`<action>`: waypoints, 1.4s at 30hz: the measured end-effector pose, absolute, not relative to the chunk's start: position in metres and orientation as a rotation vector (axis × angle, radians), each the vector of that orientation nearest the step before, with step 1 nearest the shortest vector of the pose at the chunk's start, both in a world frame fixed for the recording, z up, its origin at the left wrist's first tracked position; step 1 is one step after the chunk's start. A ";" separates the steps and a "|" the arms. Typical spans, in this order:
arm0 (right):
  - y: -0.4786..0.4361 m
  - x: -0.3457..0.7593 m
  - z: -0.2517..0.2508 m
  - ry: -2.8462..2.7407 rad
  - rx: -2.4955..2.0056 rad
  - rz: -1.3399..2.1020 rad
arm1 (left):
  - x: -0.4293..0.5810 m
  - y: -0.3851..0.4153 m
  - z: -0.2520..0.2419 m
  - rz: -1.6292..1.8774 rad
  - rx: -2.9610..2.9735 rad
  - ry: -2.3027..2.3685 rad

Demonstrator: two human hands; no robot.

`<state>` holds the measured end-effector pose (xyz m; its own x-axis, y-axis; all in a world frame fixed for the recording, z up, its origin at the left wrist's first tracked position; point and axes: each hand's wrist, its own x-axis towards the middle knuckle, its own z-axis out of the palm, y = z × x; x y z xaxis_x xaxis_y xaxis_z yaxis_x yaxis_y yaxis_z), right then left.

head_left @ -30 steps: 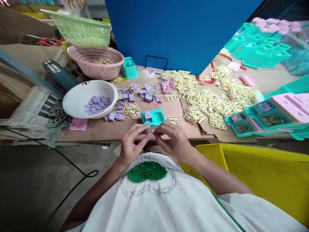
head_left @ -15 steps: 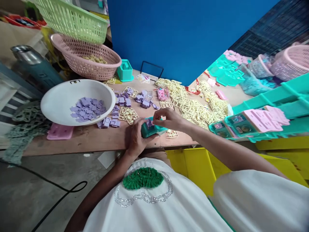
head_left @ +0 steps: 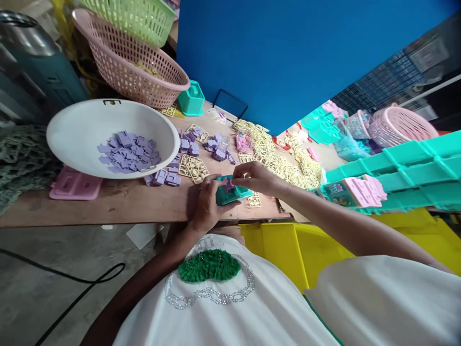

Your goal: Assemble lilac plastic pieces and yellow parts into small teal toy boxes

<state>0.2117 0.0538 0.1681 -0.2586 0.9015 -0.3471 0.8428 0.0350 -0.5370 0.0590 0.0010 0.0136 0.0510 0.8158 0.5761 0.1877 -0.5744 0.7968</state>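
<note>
My left hand (head_left: 209,198) is closed around the left end of a teal plastic toy case (head_left: 234,194) at the table's front edge. Over that case, my right hand (head_left: 254,177) pinches a small purple plastic piece (head_left: 228,183) that sits at its upper left. The fingertips hide part of this piece. Just left of my hands lie a cream sprue of small parts (head_left: 194,168) and several loose purple pieces (head_left: 167,177). Another cream sprue (head_left: 254,199) pokes out under my right wrist.
A white bowl (head_left: 72,139) with purple pieces stands at the left on a pink plastic part (head_left: 77,185). Behind it are a pink basket (head_left: 111,62) and a teal flask (head_left: 46,72). Cream sprues (head_left: 268,151) are heaped ahead. A teal tray (head_left: 406,158) lies right, a blue panel (head_left: 281,57) behind.
The view has shifted, so the bowl looks nearer and the right-hand baskets sit further left. Both hands stay at the teal case, the right still pinching at the purple piece.
</note>
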 end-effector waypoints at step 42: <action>0.059 0.177 0.196 -2.358 -2.193 0.960 | 0.060 0.005 0.003 1.565 1.710 1.029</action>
<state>0.1768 0.0591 0.1960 -0.1343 0.8430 -0.5208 0.9670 -0.0033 -0.2546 0.0602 0.0049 0.0035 0.0064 0.8497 0.5273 0.1475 -0.5223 0.8399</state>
